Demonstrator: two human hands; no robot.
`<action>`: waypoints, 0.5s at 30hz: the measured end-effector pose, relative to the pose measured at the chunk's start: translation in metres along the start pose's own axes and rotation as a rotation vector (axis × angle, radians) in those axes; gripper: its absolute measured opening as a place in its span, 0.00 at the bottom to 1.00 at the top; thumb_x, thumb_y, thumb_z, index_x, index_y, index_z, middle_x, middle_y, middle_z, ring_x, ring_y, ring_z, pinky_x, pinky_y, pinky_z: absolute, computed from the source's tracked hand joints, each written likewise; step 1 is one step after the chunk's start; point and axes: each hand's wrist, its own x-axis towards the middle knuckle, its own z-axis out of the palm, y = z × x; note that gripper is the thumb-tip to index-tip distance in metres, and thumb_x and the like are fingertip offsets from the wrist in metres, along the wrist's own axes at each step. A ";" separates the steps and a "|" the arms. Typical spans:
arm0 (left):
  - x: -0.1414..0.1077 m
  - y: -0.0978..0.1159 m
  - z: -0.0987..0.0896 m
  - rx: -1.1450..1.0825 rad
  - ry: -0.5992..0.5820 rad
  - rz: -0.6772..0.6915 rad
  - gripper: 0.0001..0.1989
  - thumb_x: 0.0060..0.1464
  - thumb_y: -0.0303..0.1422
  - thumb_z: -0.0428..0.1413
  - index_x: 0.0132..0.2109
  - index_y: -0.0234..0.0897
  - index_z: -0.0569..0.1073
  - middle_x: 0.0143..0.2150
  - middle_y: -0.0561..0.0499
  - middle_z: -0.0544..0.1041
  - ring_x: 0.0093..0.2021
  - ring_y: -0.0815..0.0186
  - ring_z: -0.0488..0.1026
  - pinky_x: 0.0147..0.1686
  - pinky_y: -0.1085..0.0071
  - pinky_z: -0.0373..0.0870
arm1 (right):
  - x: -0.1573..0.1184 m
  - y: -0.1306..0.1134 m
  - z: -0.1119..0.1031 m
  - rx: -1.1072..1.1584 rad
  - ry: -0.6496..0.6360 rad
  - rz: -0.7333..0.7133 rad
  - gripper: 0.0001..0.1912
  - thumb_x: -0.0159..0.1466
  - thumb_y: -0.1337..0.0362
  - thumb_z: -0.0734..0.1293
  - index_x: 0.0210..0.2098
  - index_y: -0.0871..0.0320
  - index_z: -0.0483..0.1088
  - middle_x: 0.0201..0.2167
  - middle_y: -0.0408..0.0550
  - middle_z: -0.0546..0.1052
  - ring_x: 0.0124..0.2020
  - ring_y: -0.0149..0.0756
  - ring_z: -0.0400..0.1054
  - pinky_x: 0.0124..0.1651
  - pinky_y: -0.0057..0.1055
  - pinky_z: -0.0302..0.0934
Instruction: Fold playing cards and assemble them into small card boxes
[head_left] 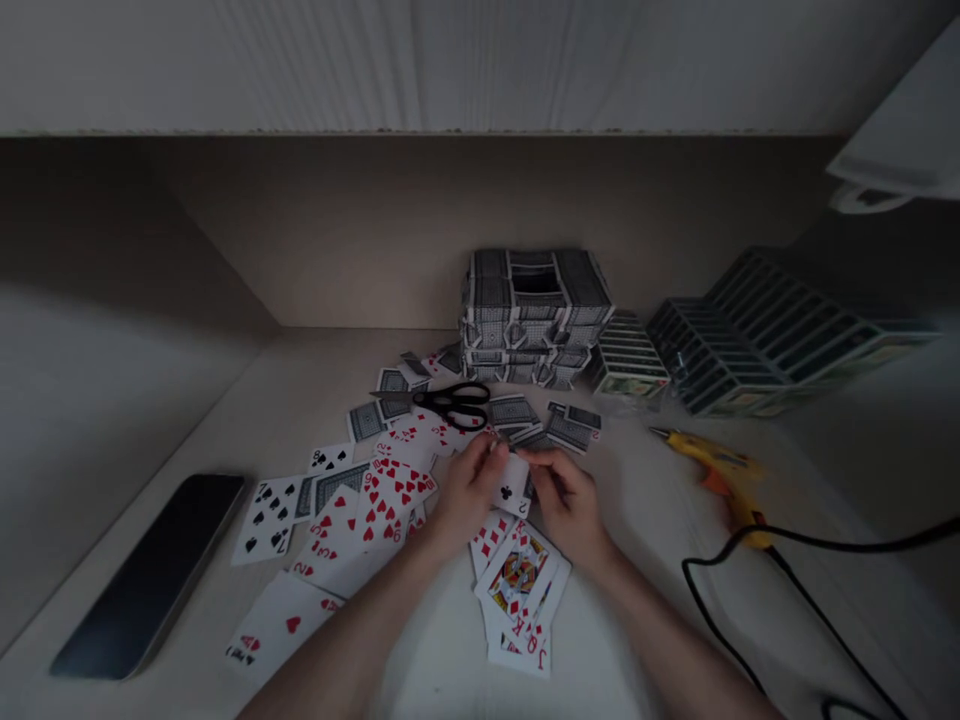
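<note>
Between my two hands is a playing card [508,490] with a club and a 2 showing; its upper part is hidden by my fingers. My left hand [469,490] pinches its left side near the top. At the upper right, my right hand [564,495] closes its fingers on the same card. Just below lie a king of diamonds [521,570] and several other diamond cards, overlapping. Loose cards [394,495], some face up and some face down, spread left of my hands. Black-handled scissors [450,402] rest on cards beyond my left hand, blades pointing left.
A box built of folded cards [540,320] stands at the back, with an opening on top. Right of it are stacks of boxed packs [787,340]. A yellow glue gun [712,460] with a black cable [832,545] lies right. A phone [154,575] lies left. A shelf overhangs.
</note>
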 end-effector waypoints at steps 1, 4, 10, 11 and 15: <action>0.000 -0.001 0.000 0.007 0.008 0.016 0.13 0.55 0.41 0.48 0.37 0.37 0.69 0.32 0.52 0.72 0.32 0.68 0.66 0.31 0.75 0.62 | 0.000 -0.002 0.000 0.029 -0.025 0.017 0.07 0.58 0.61 0.63 0.33 0.54 0.72 0.31 0.46 0.75 0.32 0.36 0.68 0.35 0.31 0.61; -0.001 -0.001 -0.001 0.061 0.035 0.047 0.12 0.56 0.40 0.46 0.38 0.37 0.68 0.32 0.52 0.72 0.33 0.68 0.67 0.32 0.74 0.62 | 0.003 -0.006 0.000 0.147 -0.082 0.137 0.12 0.59 0.55 0.62 0.35 0.54 0.72 0.23 0.43 0.71 0.24 0.32 0.64 0.26 0.28 0.59; -0.006 0.005 -0.001 0.223 0.038 0.109 0.10 0.57 0.37 0.45 0.39 0.38 0.68 0.33 0.52 0.72 0.33 0.68 0.67 0.35 0.73 0.62 | 0.015 -0.008 -0.002 0.349 -0.155 0.389 0.15 0.53 0.53 0.68 0.29 0.58 0.68 0.13 0.36 0.64 0.13 0.24 0.54 0.15 0.22 0.50; -0.006 0.005 -0.001 0.233 0.040 0.113 0.10 0.57 0.37 0.45 0.39 0.38 0.67 0.33 0.52 0.72 0.33 0.68 0.67 0.35 0.73 0.62 | 0.016 -0.007 -0.004 0.377 -0.212 0.434 0.15 0.52 0.53 0.69 0.27 0.59 0.67 0.12 0.35 0.64 0.12 0.23 0.54 0.15 0.22 0.50; -0.006 0.004 -0.002 0.233 0.027 0.148 0.09 0.56 0.35 0.47 0.38 0.37 0.68 0.34 0.52 0.72 0.35 0.67 0.67 0.37 0.73 0.63 | 0.018 -0.006 -0.011 0.478 -0.329 0.579 0.16 0.50 0.54 0.71 0.27 0.60 0.66 0.16 0.40 0.72 0.16 0.27 0.65 0.20 0.24 0.61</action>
